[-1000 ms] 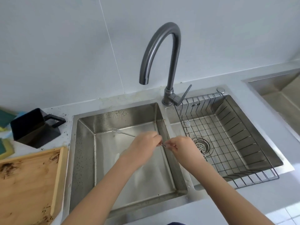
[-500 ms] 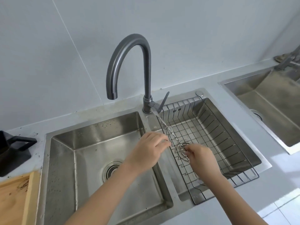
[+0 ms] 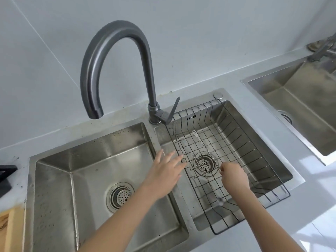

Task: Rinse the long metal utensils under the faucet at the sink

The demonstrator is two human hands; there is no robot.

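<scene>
A long thin metal fork (image 3: 201,142) lies slanted across the wire rack (image 3: 254,160) in the right sink basin, tines toward the faucet lever. My right hand (image 3: 233,177) pinches its handle end near the drain. My left hand (image 3: 167,171) hovers flat with fingers spread over the divider between the basins, holding nothing. A second long utensil with a rounded end (image 3: 219,200) lies in the rack near my right wrist. The dark grey faucet (image 3: 116,57) arches over the left basin (image 3: 60,179); no water runs from its spout.
A second sink (image 3: 294,99) sits at the far right with its own tap. A wooden board (image 3: 9,231) lies at the lower left edge, and a black container (image 3: 5,177) stands on the counter at the left.
My left hand let go of the fork and opened. My right hand carried the fork from the left basin to the rack in the right basin. The camera moved closer.
</scene>
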